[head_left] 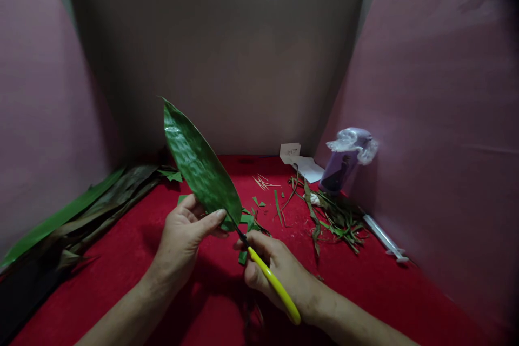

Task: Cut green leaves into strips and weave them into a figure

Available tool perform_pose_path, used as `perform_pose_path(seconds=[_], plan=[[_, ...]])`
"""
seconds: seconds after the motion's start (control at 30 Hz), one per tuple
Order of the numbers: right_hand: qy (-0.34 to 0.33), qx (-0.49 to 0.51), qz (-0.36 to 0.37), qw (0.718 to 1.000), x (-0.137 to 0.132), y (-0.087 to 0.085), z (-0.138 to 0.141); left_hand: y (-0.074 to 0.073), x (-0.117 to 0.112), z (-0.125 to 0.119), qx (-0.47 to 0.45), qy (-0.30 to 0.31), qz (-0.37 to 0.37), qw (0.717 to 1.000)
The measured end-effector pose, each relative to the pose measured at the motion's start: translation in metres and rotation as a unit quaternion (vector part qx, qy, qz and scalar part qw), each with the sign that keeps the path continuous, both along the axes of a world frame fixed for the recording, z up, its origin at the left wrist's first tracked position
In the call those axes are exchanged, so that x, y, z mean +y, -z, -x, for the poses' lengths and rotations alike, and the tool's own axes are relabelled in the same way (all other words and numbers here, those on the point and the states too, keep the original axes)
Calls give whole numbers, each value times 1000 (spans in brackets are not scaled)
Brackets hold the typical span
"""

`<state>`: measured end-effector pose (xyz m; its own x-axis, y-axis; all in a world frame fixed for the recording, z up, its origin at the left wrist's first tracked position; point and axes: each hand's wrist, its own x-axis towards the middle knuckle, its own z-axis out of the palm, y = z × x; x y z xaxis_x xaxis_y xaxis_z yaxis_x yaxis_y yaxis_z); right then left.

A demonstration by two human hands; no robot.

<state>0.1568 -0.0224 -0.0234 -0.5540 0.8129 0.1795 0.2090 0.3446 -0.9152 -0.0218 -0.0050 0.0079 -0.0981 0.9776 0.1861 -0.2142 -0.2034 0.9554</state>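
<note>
A long, glossy green leaf point(198, 159) stands tilted up in front of me, its pointed tip to the upper left. My left hand point(186, 227) pinches its lower part, thumb on the near face and fingers behind. In my right hand point(275, 265) is a pair of scissors point(271, 279) with yellow handles, the fingers wrapped around them. The dark blades meet the leaf's lower right end, close to my left thumb. Part of the blades is hidden at the leaf. Cut green leaf pieces point(247, 220) lie on the red cloth below the hands.
Long leaves, green and dried point(93, 205), lie at the left. Toothpicks point(264, 182) are scattered mid-cloth point(227, 167). To the right are dried plant scraps point(340, 221), a syringe point(383, 235), a purple container point(340, 170) with clear plastic, and white paper point(308, 168). Pink walls point(438, 119) flank the space.
</note>
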Motion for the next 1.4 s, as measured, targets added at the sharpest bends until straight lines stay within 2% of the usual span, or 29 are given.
perform_pose_path(seconds=[0.47, 1.0, 1.4], plan=[[2, -14, -19, 1000, -2, -1, 0, -1, -1, -2, -20, -25, 0, 999], [-23, 17, 19, 999, -2, -7, -2, -1, -4, -4, -18, -28, -8, 999], [-15, 42, 33, 998, 0, -1, 0, 0, -5, -6, -26, -23, 1, 999]])
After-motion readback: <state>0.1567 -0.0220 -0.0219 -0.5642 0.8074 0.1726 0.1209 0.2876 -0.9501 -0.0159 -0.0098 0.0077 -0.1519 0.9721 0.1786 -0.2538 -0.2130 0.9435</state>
